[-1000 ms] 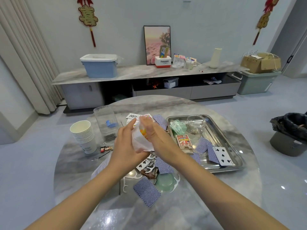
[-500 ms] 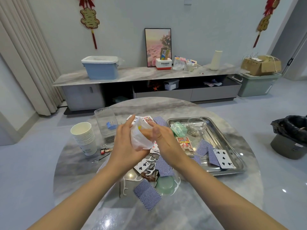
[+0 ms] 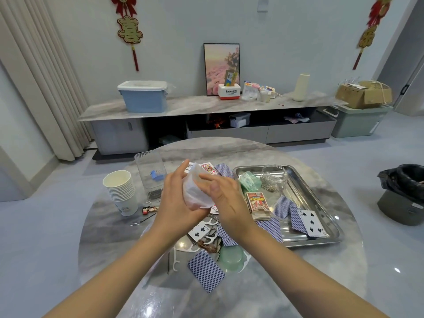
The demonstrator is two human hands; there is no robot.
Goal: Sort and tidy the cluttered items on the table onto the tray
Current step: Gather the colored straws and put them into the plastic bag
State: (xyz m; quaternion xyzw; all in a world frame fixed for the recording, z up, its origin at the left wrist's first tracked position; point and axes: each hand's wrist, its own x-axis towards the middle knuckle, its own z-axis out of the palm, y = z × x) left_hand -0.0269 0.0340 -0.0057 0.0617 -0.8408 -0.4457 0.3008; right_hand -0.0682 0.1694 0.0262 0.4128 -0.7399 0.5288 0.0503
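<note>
Both hands hold a small translucent white bag (image 3: 195,191) above the round marble table (image 3: 309,283). My left hand (image 3: 176,198) grips its left side and my right hand (image 3: 220,196) pinches its right side. A steel tray (image 3: 321,203) at the right holds a clear jar (image 3: 274,179), a green packet (image 3: 249,180), a card box (image 3: 257,201) and several playing cards (image 3: 311,222). Loose cards (image 3: 205,270), a green lid (image 3: 230,258) and white floss picks (image 3: 176,260) lie under my hands on the table.
A stack of paper cups (image 3: 120,191) and a clear plastic box (image 3: 151,175) stand at the table's left. A small figurine (image 3: 149,210) and a hairpin (image 3: 143,220) lie near the cups. A bin with a black bag (image 3: 403,193) stands on the floor at right.
The bag has shifted slightly in my hands and the yellow item seen inside it before is now hidden. My right fingers have closed further over the bag's side.
</note>
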